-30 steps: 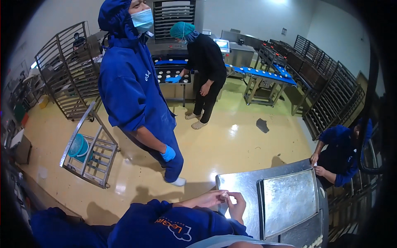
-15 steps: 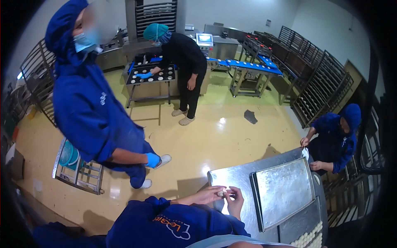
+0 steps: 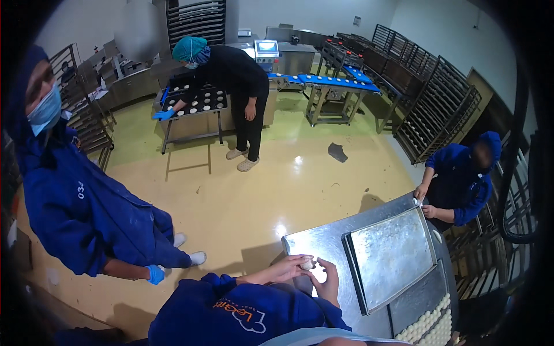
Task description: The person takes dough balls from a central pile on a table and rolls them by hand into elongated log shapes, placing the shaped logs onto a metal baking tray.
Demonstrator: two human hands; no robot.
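A small pale ball of dough (image 3: 309, 264) sits in the fingers of my left hand (image 3: 288, 269), which is closed around it above the near left edge of the metal table (image 3: 306, 239). Just right of the dough is my right hand (image 3: 328, 282), its thumb and fingers curved and spread apart. Whether its thumb tip touches the dough I cannot tell. On the table right of my hands lies a stack of flat metal trays (image 3: 392, 259). Rows of small pale dough balls (image 3: 430, 323) fill the near right corner.
Across the table a person in blue (image 3: 461, 179) handles a small white piece. Another person in blue (image 3: 92, 202) stands at my left. Farther off, a person in black (image 3: 245, 86) reaches over a dark tray of dough rounds (image 3: 202, 104). Beyond are a blue conveyor (image 3: 340, 82) and metal racks (image 3: 438, 109).
My right fingers have spread away from the dough. The view has shifted; the person at my left now appears farther left. The person in black has reached farther left over the tray.
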